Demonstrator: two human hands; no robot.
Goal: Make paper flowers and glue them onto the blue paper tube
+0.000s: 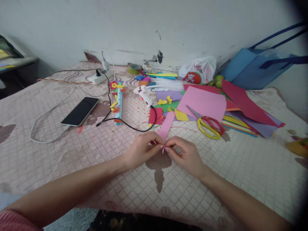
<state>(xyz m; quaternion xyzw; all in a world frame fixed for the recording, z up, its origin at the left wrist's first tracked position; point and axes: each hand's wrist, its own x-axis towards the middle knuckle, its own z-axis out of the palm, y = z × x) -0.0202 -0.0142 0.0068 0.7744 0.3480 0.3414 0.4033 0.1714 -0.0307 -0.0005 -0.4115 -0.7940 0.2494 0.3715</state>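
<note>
On the bench (40,163), a blue stick (119,104) looks decorated, while left hand (141,149) and right hand (188,154) pinch an apparently unfinished pink piece (163,149).

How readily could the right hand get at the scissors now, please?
Probably yes: the scissors lie nearby, uncovered, with nothing bulky between, though the right hand is occupied with a small pink piece.
</note>
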